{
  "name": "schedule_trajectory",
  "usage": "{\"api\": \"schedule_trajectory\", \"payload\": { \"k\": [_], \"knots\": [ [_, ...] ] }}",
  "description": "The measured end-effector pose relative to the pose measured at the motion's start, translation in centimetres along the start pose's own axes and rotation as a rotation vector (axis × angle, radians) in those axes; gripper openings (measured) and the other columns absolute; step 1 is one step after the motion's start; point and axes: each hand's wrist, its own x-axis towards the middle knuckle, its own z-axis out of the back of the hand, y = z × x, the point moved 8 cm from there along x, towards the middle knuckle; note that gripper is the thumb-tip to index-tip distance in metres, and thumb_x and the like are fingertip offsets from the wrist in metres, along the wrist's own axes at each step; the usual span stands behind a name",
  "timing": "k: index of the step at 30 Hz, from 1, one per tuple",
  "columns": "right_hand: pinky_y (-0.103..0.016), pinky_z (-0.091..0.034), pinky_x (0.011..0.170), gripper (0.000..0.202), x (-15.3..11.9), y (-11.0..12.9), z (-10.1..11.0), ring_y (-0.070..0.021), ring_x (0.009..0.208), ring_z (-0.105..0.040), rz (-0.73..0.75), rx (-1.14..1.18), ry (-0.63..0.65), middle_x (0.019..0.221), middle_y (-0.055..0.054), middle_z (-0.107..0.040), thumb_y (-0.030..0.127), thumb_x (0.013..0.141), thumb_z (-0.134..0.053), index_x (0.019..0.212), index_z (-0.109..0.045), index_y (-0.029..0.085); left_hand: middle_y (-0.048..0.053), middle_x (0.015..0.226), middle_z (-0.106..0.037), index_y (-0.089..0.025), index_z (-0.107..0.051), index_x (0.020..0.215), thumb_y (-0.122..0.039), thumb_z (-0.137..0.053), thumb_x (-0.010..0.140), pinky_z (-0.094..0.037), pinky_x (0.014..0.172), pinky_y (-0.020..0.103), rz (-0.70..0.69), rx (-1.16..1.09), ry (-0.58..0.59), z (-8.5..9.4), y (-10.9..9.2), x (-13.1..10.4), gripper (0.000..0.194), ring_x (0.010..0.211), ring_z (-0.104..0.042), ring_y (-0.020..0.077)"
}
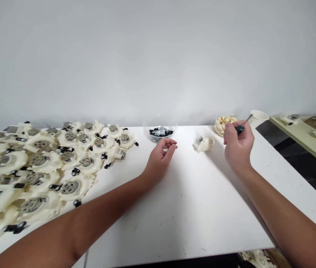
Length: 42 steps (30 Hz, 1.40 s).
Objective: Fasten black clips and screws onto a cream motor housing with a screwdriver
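Clenched on a green-handled screwdriver (241, 127), right hand (237, 145) hovers beside a cream housing (204, 143); left hand (162, 156) pinches empty-looking fingertips near the screw bowl (160, 133).

A green-handled screwdriver (241, 127) sits right of centre, gripped in a fist, its metal shaft tilted up to the right. A single cream plastic part (204, 144) lies on the white table just left of it.
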Motion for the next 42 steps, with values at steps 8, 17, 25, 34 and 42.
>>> {"api": "schedule_trajectory", "payload": {
  "k": [8,17,25,34,42],
  "knots": [
    [-0.028,-0.044,0.051,0.044,-1.1,-2.4,-3.1,-0.0162,0.051,-0.054,-0.26,-0.001,0.208,0.054,0.002,-0.056,0.054,0.097,-0.057,0.067,-0.055,0.022,0.005,0.109,-0.066,-0.022,-0.062,0.113,-0.043,-0.055,0.1,-0.045,0.066,0.025,-0.007,0.014,0.0,0.0,0.0,0.0,0.026,0.083,-0.061,0.0152],
    [-0.035,-0.052,0.072,0.035,-0.1,-4.6,-2.4,-0.024,0.081,-0.069,-0.176,-0.265,0.15,0.088,-0.008,-0.078,0.049,0.094,-0.058,0.097,-0.078,0.019,0.005,0.106,-0.069,-0.021,-0.063,0.111,-0.045,-0.057,0.099,-0.047,0.074,0.026,-0.034,-0.006,0.006,0.1,-0.3,0.0,0.027,0.089,-0.061,0.017],
    [-0.036,-0.046,0.069,0.028,-0.4,-5.2,-3.7,-0.0273,0.083,-0.068,-0.186,-0.425,0.203,0.091,-0.007,-0.08,0.046,0.085,-0.069,0.101,-0.082,0.028,0.007,0.106,-0.077,-0.021,-0.062,0.108,-0.045,-0.057,0.1,-0.045,0.076,0.027,-0.004,-0.002,0.173,-1.7,-0.5,-0.2,0.026,0.092,-0.066,0.0181],
    [-0.029,-0.047,0.066,0.035,-0.7,-2.1,-3.9,-0.0179,0.068,-0.061,-0.15,-0.144,0.219,0.076,-0.003,-0.071,0.049,0.097,-0.056,0.091,-0.07,0.018,0.0,0.079,-0.068,-0.023,-0.068,0.115,-0.051,-0.06,0.097,-0.026,0.049,0.023,0.06,0.04,0.178,-1.4,-0.5,-0.5,0.035,0.051,-0.041,0.01],
    [-0.03,-0.051,0.077,0.021,-4.6,3.3,-7.0,-0.0175,0.081,-0.066,-0.258,0.326,0.486,0.084,-0.002,-0.073,0.041,0.1,-0.061,0.096,-0.068,0.021,0.008,0.106,-0.076,-0.02,-0.065,0.11,-0.043,-0.061,0.099,-0.048,0.079,0.029,-0.03,-0.065,0.188,-1.2,-0.4,0.1,0.026,0.095,-0.065,0.0191]
  ]
}}
